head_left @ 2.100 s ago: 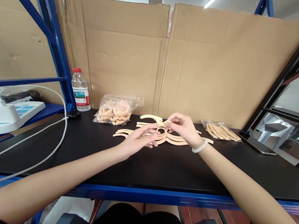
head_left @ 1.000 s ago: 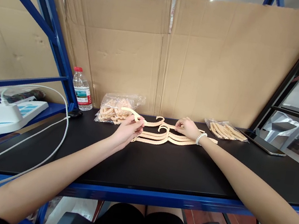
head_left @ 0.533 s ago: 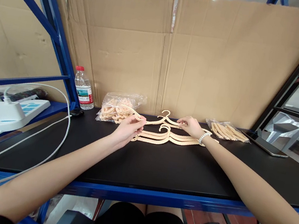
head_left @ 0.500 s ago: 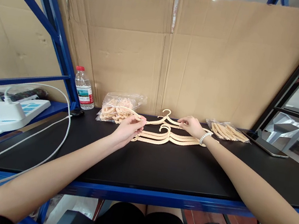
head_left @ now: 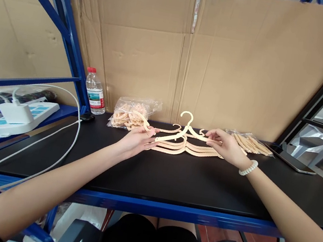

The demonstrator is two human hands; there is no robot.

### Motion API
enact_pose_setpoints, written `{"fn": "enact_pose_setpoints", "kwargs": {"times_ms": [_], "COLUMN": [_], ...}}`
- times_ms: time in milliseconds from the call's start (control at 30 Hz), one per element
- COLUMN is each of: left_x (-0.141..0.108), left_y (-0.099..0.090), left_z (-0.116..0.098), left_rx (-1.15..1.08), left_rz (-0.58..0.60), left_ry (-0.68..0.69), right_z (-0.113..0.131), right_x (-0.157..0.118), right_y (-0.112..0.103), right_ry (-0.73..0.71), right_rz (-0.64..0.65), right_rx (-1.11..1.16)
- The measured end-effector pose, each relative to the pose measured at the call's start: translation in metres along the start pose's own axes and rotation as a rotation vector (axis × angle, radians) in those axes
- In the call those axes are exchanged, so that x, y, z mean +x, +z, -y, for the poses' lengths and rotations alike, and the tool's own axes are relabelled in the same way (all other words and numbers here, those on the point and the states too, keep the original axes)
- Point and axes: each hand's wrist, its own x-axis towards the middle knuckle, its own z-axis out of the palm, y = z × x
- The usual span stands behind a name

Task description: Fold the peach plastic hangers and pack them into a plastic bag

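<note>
Black tabletop below, cream hanger (hook upward) between left fingers and right fingers, both pinched on its arms.

In front of me stretches a black tabletop, edged along my side by a blue rail. Near its middle I have pale hangers lying close together, with a clear bag of small pale pieces behind them to my left and a bag of longer pale pieces to my right. Farther right lies a phone, and a red-capped bottle stands at the back left, just beside a small black object.
</note>
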Motion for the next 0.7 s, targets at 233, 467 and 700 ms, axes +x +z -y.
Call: {"fn": "enact_pose_setpoints", "kwargs": {"times_ms": [233, 467, 700], "left_x": [-0.006, -0.003, 0.004], "left_y": [0.007, 0.005, -0.002], "left_z": [-0.008, -0.006, -0.004], "left_rx": [-0.015, -0.032, -0.08], "left_rz": [0.143, 0.022, 0.073], "left_ry": [-0.067, -0.071, 0.011], "right_z": [0.01, 0.01, 0.014], "right_x": [0.001, 0.001, -0.003], "right_y": [0.003, 0.005, -0.006], "right_ry": [-0.051, -0.065, -0.016], "right_rz": [-0.063, -0.09, 0.128], "right_rx": [-0.082, -0.188, -0.011]}}
